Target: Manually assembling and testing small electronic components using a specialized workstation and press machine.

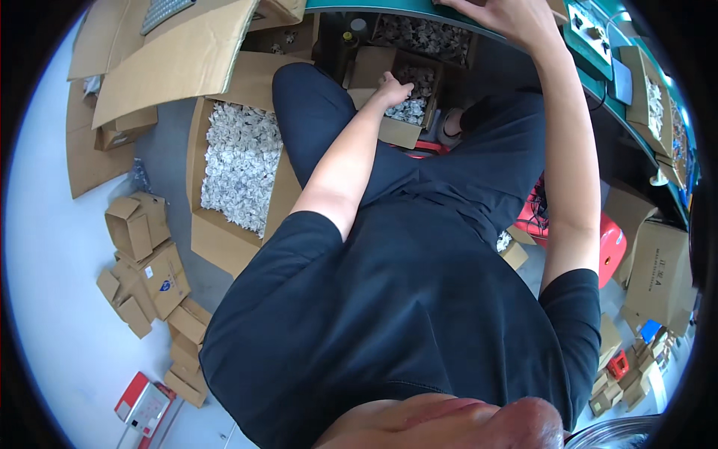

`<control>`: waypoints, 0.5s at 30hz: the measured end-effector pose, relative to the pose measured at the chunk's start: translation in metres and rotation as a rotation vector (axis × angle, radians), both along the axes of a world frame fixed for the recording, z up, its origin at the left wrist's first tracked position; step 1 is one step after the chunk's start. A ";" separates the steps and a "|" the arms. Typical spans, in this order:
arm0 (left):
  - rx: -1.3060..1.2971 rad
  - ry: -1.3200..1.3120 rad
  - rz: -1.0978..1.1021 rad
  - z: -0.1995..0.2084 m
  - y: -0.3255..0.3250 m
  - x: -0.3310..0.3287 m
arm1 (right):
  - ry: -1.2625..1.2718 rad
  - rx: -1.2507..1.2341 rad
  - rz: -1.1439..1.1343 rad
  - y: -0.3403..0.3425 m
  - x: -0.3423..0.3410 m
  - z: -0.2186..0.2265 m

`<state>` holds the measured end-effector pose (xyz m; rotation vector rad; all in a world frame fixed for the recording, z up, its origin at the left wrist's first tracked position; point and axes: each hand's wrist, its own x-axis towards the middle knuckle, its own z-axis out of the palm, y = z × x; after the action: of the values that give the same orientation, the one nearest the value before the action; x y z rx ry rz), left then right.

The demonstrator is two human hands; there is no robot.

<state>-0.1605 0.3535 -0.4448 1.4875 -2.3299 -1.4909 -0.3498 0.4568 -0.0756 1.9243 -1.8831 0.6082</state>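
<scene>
My left hand reaches down between my knees to a cardboard box holding many small whitish-grey pieces. Its fingers are curled, and what they hold, if anything, is hidden. Up at the picture's top edge, my right hand lies at the rim of the green-topped workbench. The thumb stretches out to the left; the other fingers are partly cut off by the frame. No object shows in that hand.
A large open carton of whitish pieces stands left of my leg. Under the bench sits another filled box. Cardboard flaps jut in at upper left. Empty cartons lie leftward. At right are a red container and a control box.
</scene>
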 end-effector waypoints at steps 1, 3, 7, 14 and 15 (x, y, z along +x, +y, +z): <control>-0.137 0.006 -0.147 0.000 -0.005 0.015 | 0.014 0.020 0.045 -0.002 0.000 -0.001; -0.101 0.111 -0.338 0.032 -0.007 0.028 | -0.015 -0.070 0.040 0.010 -0.006 -0.004; -0.140 0.367 0.036 0.203 0.016 0.103 | -0.072 -0.337 0.041 0.063 -0.004 -0.007; 0.064 -0.600 -0.512 0.189 0.106 0.371 | -0.596 -0.243 -0.136 0.189 0.008 -0.124; 0.237 -0.021 -0.125 0.120 0.154 0.485 | -0.700 -0.269 -0.178 0.188 0.012 -0.143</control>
<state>0.3246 0.5075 -0.3245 1.4305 -2.3681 -1.8489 -0.3375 0.6446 -0.2187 1.4499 -2.1745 1.5342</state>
